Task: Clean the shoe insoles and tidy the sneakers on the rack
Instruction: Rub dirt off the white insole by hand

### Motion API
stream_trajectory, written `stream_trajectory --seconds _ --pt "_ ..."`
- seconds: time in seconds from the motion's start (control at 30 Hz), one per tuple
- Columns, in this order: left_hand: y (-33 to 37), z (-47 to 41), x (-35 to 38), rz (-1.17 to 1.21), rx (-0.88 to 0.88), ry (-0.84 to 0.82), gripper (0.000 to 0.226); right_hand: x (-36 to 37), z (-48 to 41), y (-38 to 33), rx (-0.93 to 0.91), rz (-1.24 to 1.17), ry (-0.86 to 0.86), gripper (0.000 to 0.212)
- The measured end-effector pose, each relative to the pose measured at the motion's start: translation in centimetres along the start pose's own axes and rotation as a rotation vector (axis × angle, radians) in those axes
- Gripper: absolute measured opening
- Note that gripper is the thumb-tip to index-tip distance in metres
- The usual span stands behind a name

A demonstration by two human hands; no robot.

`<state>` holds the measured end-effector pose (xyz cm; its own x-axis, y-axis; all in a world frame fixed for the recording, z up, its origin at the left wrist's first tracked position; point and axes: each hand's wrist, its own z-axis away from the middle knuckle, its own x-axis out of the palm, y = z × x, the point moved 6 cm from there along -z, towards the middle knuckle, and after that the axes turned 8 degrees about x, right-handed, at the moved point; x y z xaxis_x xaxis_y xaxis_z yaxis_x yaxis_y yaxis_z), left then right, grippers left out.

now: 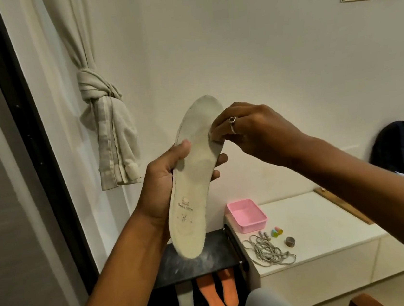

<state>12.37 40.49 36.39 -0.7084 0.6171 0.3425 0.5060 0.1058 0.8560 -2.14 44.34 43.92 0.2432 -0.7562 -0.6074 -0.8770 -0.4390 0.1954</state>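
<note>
At centre frame, a person's left hand grips a white insole around its middle, thumb on the upper face, toe end raised toward the wall. The right hand, fingers curled, pinches a small pale scrap against the insole's right edge. Below, two orange insoles lie in the black rack at lower centre.

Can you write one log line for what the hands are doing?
left hand: holds white insole | right hand: pinches small white wipe against it | below: orange insoles
</note>
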Motion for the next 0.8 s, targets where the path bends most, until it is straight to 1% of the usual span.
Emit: stream_trajectory --seconds 0.1,0.23,0.33,0.43,0.5,0.57,0.6,0.73,0.8 --pt "-0.2 -0.2 -0.4 0.07 -0.004 0.051 0.067 0.6 0.3 -1.8 0.053 -0.081 0.023 0.017" --pt "-0.3 -0.4 -0.5 0.171 0.046 0.069 0.065 1.9 1.8 -6.5 0.089 -0.199 0.016 0.016" --pt "0.0 -0.6 -1.2 0.217 0.076 0.117 0.062 2.2 2.4 -8.8 0.101 -0.288 -0.001 0.016" --pt "-0.1 -0.7 -1.2 0.187 0.065 0.119 0.065 2.5 1.1 -7.2 0.134 -0.266 0.009 0.014" --pt "-0.7 -0.7 -0.9 0.149 0.04 0.128 0.067 2.8 -0.3 -4.7 0.222 -0.2 0.099 0.012" --pt "-1.1 -0.6 -0.8 0.131 0.04 0.153 0.063 3.2 -0.8 -3.4 0.331 -0.229 0.167 0.013" --pt "-1.2 -0.6 -0.8 0.139 0.04 0.153 0.062 3.3 -0.6 -3.8 0.348 -0.264 0.17 0.012" --pt "-0.7 -0.7 -1.3 0.182 0.08 0.162 0.079 2.9 1.6 -8.0 0.26 -0.47 0.11 0.014" --pt "-0.6 -0.8 -1.2 0.198 0.082 0.16 0.081 2.7 1.6 -8.0 0.251 -0.513 0.086 0.015"
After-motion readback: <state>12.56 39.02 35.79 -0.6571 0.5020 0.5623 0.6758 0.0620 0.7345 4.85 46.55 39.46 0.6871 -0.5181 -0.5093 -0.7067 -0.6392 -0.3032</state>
